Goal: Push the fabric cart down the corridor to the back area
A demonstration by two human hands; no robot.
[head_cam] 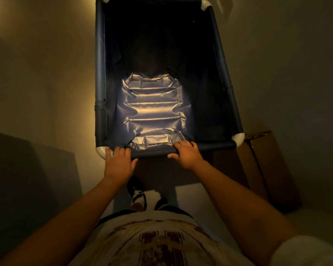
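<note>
A dark blue fabric cart [100, 73] fills the upper middle of the head view, with a tube rim and pale corner joints. Its bin holds nothing; the shiny creased bottom catches the light. My left hand [119, 164] grips the near rim bar close to its left corner. My right hand [186, 153] grips the same bar toward the middle, fingers curled over the top. Both arms reach forward from my body, and one shoe shows on the floor below the bar.
The corridor is dim, with a pale floor on both sides of the cart. A brown cardboard box [263, 169] stands close to the cart's near right corner. A dark flat shape [27, 179] lies low on the left.
</note>
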